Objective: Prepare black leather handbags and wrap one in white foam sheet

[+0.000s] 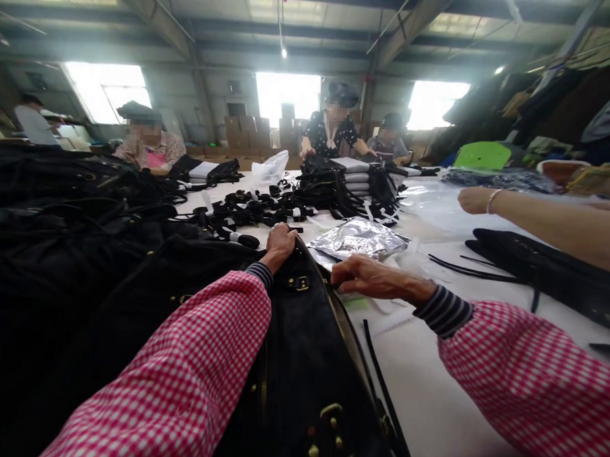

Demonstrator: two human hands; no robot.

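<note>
A black bag [301,348] with gold-coloured buckles and a long zipper lies in front of me. At its far end, my left hand [281,242] is closed on the top edge of the bag. My right hand [363,276] is closed in a pinch at the zipper side of the bag; the fingertips hide what is between them, perhaps the edge or the zipper pull. Beyond my hands lies a crinkled silver foil packet [357,238]. A thin black strap [380,371] hangs along the bag's right side.
Black bags [58,260] are heaped at left. Coiled black straps [256,207] and stacked bags [336,183] lie farther back on the white table [429,393]. A co-worker's arm [550,220] reaches in from the right above another black bag [558,271]. Other people work across the table.
</note>
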